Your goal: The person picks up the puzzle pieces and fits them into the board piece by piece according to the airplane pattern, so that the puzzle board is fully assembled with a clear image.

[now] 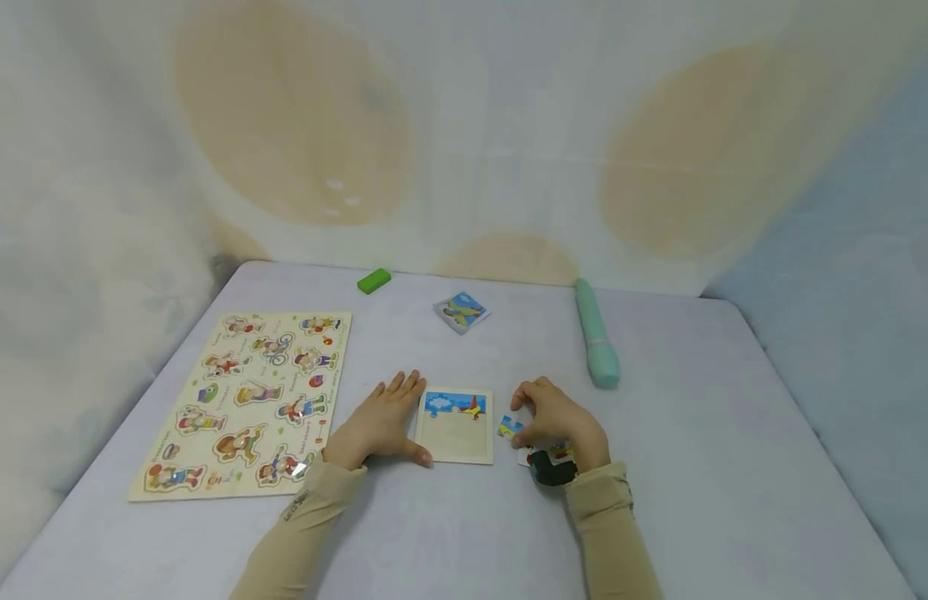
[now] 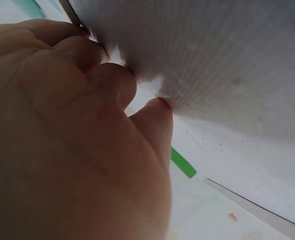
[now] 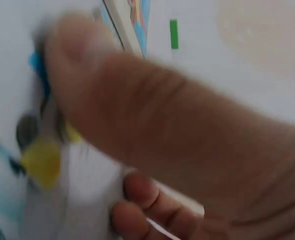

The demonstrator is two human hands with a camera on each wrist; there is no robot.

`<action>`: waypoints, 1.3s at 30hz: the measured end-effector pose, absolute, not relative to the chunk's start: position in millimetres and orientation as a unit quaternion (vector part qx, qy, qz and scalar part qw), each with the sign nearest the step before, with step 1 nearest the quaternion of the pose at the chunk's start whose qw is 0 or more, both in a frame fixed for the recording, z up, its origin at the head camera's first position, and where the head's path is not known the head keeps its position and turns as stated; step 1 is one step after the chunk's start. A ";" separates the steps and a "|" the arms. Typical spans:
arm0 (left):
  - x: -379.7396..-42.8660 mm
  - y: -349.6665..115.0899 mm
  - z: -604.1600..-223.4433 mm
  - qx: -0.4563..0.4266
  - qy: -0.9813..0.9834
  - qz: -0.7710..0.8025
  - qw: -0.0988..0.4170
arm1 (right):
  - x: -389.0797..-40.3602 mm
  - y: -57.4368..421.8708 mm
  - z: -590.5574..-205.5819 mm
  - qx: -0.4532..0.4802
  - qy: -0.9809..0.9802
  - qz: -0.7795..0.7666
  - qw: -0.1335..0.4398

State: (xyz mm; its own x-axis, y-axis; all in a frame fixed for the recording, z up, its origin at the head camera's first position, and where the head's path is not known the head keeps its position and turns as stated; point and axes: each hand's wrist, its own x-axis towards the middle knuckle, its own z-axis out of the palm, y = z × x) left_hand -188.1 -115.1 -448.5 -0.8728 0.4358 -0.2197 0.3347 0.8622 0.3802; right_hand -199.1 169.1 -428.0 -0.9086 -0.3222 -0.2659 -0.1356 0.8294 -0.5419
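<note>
A small square puzzle board (image 1: 456,442) lies in the middle of the table, its top strip filled with blue sky and red-and-yellow picture pieces. My left hand (image 1: 379,427) rests flat along its left side, fingers spread and thumb at the near left corner; the left wrist view shows the fingertips (image 2: 160,107) against a pale surface. To the right of the board, my right hand (image 1: 557,423) pinches a blue-and-yellow puzzle piece (image 1: 510,427) between thumb and forefinger. More puzzle pieces (image 1: 561,451) lie partly hidden under that hand. The right wrist view is blurred around the thumb (image 3: 87,60).
A large picture board (image 1: 235,408) with cartoon figures lies on the left. Farther back are a green block (image 1: 374,281), a square airplane picture (image 1: 462,312) and a folded mint-green umbrella-like object (image 1: 598,337). Draped cloth (image 1: 501,183) hangs behind the table.
</note>
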 end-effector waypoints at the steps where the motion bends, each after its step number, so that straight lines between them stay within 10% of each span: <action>1: -188.2 -115.8 -448.0 0.204 0.953 0.169 0.149 | -198.4 167.2 -426.8 -0.115 0.941 -0.265 0.174; 19: -192.3 -119.2 -444.6 0.205 0.953 0.171 0.147 | -210.4 153.6 -422.6 -0.091 0.905 -0.397 0.121; 39: -190.3 -115.6 -449.9 0.200 0.954 0.170 0.143 | -195.3 82.8 -435.1 -0.114 0.863 -0.454 0.189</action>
